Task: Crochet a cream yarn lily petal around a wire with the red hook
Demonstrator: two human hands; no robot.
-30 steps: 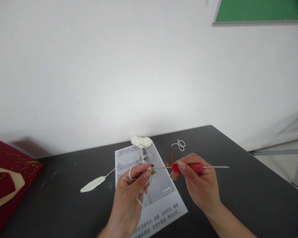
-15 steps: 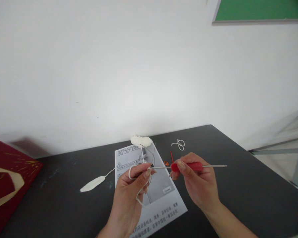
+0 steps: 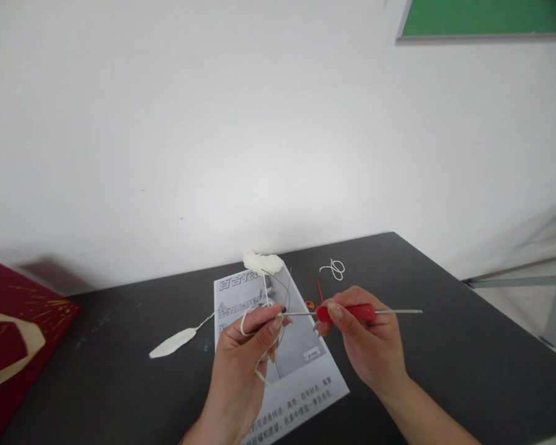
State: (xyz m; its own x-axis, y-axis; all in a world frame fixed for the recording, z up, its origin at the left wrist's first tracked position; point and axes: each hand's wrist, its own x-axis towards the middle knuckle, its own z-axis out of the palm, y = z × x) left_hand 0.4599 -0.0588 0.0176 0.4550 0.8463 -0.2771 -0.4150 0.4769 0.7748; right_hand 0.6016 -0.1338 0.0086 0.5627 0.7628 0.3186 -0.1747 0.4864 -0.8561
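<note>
A red-handled metal tool (image 3: pixel 364 313) spans the space between two hands above a printed sheet (image 3: pixel 301 395). The right hand (image 3: pixel 375 346) grips its handle, a shade closer to the left than a second earlier; the left hand (image 3: pixel 248 352) pinches the tool's far end, white yarn (image 3: pixel 243 322) looped about its fingers. On the black table (image 3: pixel 445 364), a yarn bundle (image 3: pixel 262 262) and a white leaf-shaped piece (image 3: pixel 172 343) lie unmoved.
</note>
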